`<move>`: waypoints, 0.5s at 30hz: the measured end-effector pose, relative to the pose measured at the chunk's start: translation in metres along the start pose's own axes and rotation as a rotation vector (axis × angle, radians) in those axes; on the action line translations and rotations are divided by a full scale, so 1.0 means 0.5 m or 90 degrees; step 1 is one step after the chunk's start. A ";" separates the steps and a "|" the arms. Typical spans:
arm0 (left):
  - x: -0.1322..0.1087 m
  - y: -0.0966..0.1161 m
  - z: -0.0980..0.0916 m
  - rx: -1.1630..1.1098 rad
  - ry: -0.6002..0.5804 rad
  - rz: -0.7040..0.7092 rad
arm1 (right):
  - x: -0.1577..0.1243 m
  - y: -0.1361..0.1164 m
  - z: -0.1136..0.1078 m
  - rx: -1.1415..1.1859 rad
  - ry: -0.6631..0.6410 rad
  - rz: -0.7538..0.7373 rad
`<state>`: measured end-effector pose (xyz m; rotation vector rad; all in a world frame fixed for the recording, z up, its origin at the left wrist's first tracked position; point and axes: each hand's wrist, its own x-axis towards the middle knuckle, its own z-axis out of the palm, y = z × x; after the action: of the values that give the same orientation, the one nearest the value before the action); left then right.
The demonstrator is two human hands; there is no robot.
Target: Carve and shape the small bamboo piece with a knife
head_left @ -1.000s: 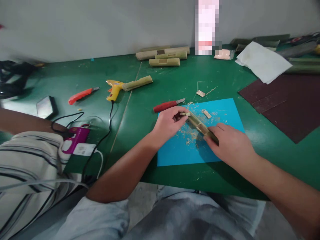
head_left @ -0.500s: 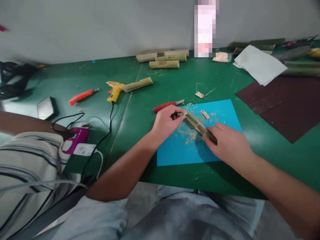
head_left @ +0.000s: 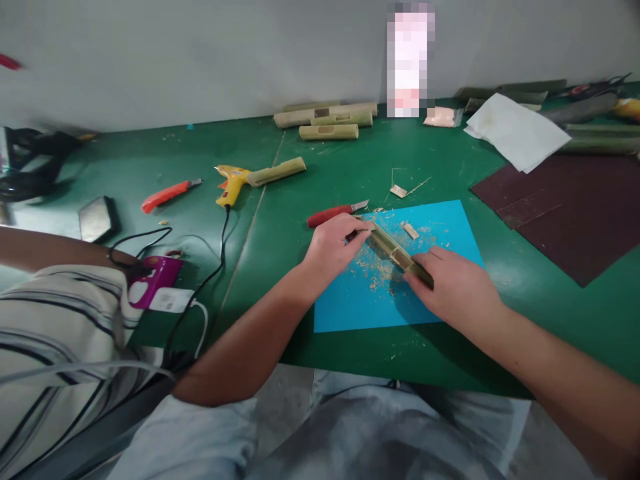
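Over a blue sheet (head_left: 345,308) strewn with shavings, my right hand (head_left: 453,280) is closed round the near end of a bamboo tube (head_left: 385,245) with a cut-out opening. The tube slants away to the left. At its far end my left hand (head_left: 333,247) is closed in a pinch; a small pale bit shows at the fingertips, too small to name. Just beyond that hand lies a red-handled knife (head_left: 330,215). A small bamboo chip (head_left: 410,231) rests on the sheet to the tube's right.
A yellow glue gun (head_left: 231,185) touches another bamboo piece (head_left: 277,171). Left of it lies an orange cutter (head_left: 167,195). More bamboo tubes (head_left: 329,132) line the wall. To the right are a dark brown sheet (head_left: 575,220) and white paper (head_left: 517,133). Another person's arm (head_left: 60,250) reaches in.
My left fingers have shifted slightly at the tube's far end, and less of the pale bit shows. My right hand and the tube stay almost in place.
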<state>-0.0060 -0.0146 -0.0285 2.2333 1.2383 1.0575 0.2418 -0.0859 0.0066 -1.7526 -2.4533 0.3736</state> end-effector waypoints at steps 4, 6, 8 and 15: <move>0.002 -0.001 0.004 -0.002 -0.001 -0.013 | 0.000 -0.001 -0.002 0.006 -0.012 0.007; 0.002 -0.002 0.005 -0.003 -0.010 -0.017 | 0.000 -0.001 -0.003 0.006 -0.025 0.012; 0.002 -0.004 0.006 -0.014 -0.010 -0.011 | 0.000 -0.002 -0.004 0.003 -0.029 0.014; 0.005 -0.010 0.004 -0.069 -0.021 -0.065 | 0.000 0.003 0.004 0.000 0.009 0.009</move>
<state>-0.0063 -0.0099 -0.0320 2.0757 1.2371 1.0190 0.2426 -0.0857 0.0041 -1.7676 -2.4326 0.3625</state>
